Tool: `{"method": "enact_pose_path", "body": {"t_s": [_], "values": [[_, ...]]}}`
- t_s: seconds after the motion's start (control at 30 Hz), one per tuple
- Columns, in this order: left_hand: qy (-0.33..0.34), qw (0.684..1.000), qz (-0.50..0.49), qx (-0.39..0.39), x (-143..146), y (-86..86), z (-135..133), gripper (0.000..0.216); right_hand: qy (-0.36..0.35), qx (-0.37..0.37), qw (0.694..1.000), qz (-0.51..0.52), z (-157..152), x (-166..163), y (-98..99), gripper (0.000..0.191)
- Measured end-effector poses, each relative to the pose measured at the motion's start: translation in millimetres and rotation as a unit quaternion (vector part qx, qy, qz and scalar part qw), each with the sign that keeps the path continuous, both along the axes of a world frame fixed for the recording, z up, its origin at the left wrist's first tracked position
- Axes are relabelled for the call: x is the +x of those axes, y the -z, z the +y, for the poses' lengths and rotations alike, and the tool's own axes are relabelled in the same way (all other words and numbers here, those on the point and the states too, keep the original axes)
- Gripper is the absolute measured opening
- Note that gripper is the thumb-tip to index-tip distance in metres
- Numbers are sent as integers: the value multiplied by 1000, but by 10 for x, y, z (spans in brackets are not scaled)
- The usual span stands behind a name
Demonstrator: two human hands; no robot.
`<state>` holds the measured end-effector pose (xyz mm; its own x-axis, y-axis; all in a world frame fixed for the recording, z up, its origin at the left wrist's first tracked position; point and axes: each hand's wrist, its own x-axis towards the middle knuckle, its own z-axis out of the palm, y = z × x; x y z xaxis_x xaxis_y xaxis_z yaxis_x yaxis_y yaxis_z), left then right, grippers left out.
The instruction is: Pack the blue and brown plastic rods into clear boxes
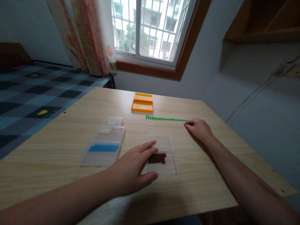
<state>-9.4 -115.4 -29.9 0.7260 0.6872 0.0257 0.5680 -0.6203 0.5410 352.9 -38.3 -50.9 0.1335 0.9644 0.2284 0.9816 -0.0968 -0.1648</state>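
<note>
My left hand [138, 161], fingers spread, rests at the left edge of a clear open plastic case [173, 167]. A block of dark brown pieces [157, 158] lies flat in that case's near half, partly hidden by my fingers. My right hand [199, 128] is closed in a pinch at the right end of a row of small green pieces [161, 118]. A small dark brown piece [184, 125] shows at its fingertips. The green pieces run across the table, larger at the left and smaller toward the right.
An open orange case [142, 110] stands behind the green row. Clear cases lie on the left, one with blue pieces [103, 148], another part with pale yellow pieces [105, 130]. The wooden table [70, 137] borders a checked bed [53, 90] and a wall under a window.
</note>
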Motion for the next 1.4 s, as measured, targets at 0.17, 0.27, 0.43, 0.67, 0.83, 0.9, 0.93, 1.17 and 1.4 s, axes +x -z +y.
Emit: {"method": "enact_pose_path", "body": {"t_s": [0.17,0.27,0.43,0.67,0.83,0.9,0.93,1.17,1.4], "values": [[2,1000,0,3,0,3,2,69,-19,2,1000,6,-9,-19,19,21],[2,1000,-3,1,-4,6,4,69,-34,7,999,16,-31,-50,16,20],[0,1000,-11,-1,-13,26,8,69,-72,26,996,49,-152,-178,-92,18],[9,1000,-8,10,-1,21,1,69,-239,-8,963,125,-507,-463,-452,18],[6,1000,-7,8,7,17,-2,69,-329,-78,936,99,-647,-537,-558,18],[8,1000,-6,7,9,21,0,69,-336,-113,932,79,-656,-520,-555,18],[8,1000,-5,7,9,24,2,69,-337,-126,930,76,-654,-507,-550,17],[9,1000,-20,6,-7,54,5,69,-364,-156,912,105,-680,-542,-575,16],[10,999,-39,6,-4,89,6,70,-392,-174,893,137,-952,-901,-649,21]]}}
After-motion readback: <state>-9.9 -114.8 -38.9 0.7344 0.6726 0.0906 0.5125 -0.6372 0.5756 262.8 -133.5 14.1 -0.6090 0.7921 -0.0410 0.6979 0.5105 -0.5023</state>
